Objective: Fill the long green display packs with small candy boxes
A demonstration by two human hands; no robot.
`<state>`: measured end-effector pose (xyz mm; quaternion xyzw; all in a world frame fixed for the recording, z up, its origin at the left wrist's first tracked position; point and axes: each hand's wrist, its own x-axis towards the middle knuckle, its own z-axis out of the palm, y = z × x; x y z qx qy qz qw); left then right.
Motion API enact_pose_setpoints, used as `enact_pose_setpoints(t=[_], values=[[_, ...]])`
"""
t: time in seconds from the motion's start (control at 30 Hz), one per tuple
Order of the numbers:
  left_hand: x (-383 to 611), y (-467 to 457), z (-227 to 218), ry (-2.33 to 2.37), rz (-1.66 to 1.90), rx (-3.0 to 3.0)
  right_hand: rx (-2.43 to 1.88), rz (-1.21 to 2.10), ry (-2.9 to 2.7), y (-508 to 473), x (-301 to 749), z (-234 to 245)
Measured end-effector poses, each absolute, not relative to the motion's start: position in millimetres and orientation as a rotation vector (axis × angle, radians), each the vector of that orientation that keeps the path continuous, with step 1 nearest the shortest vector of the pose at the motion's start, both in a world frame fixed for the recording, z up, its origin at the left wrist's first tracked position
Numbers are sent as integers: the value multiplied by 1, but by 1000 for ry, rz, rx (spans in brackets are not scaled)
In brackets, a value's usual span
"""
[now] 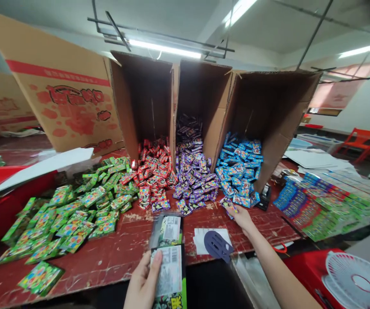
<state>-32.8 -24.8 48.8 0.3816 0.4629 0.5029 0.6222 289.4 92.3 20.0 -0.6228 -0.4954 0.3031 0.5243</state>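
Observation:
My left hand (144, 281) is closed round a tall clear display pack (168, 266) with a white barcode label and green print, held upright at the table's near edge. My right hand (241, 216) reaches forward over the red table (114, 257) and pinches a small purple-and-blue sachet (229, 206) at the foot of the blue sachet pile (239, 171). To its left lie the purple pile (193, 176), the red pile (151, 171) and the wide green pile (75, 210). Each of the three right-hand piles spills from an open cardboard box lying on its side.
A dark blue plastic scoop-like piece (217, 245) lies on white paper (210, 236) near my right wrist. Rows of filled packs (320, 201) cover the right side. A large printed carton (59, 90) stands at back left, a white fan (355, 279) at lower right.

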Motion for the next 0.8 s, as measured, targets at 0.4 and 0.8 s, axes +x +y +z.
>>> enact_pose_setpoints(t=[0.4,0.8], values=[[-31,-42,36,1003,1300,962,-842,1065,-1820,32,127,74],[-47,-46,27,980,1462,563,-931,463,-2238,93,75,82]])
